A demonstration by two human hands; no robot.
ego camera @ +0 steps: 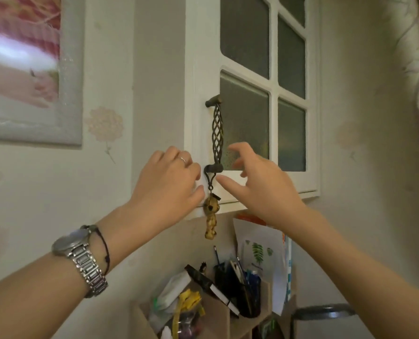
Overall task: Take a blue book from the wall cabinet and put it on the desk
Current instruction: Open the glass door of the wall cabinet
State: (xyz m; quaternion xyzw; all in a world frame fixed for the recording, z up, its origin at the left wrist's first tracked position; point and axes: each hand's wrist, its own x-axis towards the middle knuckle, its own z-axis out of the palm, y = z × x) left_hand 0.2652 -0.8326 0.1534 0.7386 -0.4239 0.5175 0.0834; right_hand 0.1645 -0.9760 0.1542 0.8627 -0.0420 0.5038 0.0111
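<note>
Blue book — not in sight. The wall cabinet (252,99) is shut, and its frosted panes hide whatever stands inside, so you cannot tell where the book sits behind the door.

The twisted metal handle (217,133) runs upright along the door's left stile, with a small yellow figure charm (211,222) hanging from its lower mount on a ring.

Your right hand (260,187) is spread wide just right of the handle's lower end, fingers curled toward it, thumb reaching under the mount; it holds nothing. Judged from that shape, it is set to close around the handle and pull.

Your left hand (169,182) lies loosely curled on the left edge of the cabinet, fingertips beside the lower mount — nothing gripped that shows. Probably it steadies the frame, or is ready to catch the door's edge.

A silver watch (81,260) and dark cord sit on your left wrist.

Below and farther off, a desk organiser (218,314) holds pens, papers and a dark notebook. The desk surface itself is out of frame. A framed picture (30,67) hangs far left.

The task is at its first step: door unopened.
</note>
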